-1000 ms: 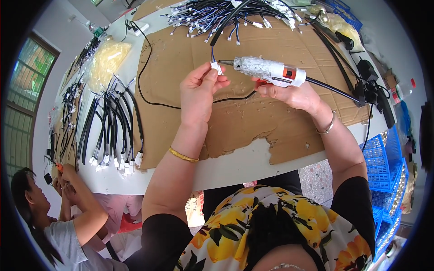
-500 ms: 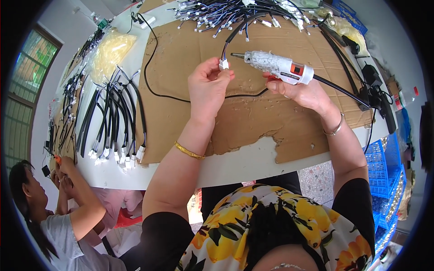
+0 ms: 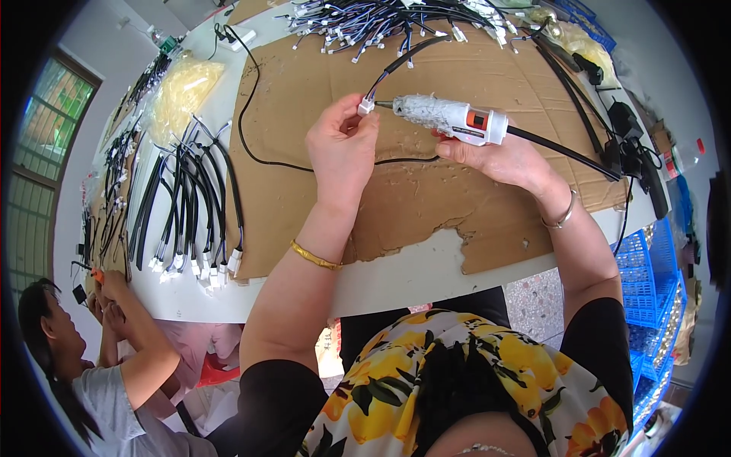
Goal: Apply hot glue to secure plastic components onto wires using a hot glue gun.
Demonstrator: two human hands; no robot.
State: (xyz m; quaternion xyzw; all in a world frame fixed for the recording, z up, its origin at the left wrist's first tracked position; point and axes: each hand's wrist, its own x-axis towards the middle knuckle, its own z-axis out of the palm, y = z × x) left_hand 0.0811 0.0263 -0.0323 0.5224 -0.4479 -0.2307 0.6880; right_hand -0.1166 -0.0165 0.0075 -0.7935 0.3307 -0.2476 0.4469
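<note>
My left hand [image 3: 344, 145] pinches a small white plug connector [image 3: 367, 105] at the end of a wire harness [image 3: 407, 57], whose black sleeve runs up toward the far pile. Closed around a white hot glue gun [image 3: 449, 118] with an orange-red patch is my right hand [image 3: 499, 154]. The gun points left, and its narrow metal nozzle [image 3: 384, 104] is at the connector, right where the wires enter; whether it touches I cannot tell. A black rod or cable [image 3: 560, 152] extends from the gun's back end. Both hands are above a brown cardboard sheet [image 3: 442, 198].
A heap of harnesses [image 3: 358, 27] lies at the far edge. Left are a row of black-sleeved harnesses [image 3: 186, 198] and a yellowish plastic bag [image 3: 186, 91]. A thin black cord [image 3: 245, 122] crosses the cardboard. Power plugs [image 3: 628, 145] and blue crates [image 3: 643, 282] are right; a co-worker [image 3: 99, 358] sits left.
The glue gun has moved left, bringing its nozzle from beside the connector up to it. My left hand has shifted slightly left and tilted the connector.
</note>
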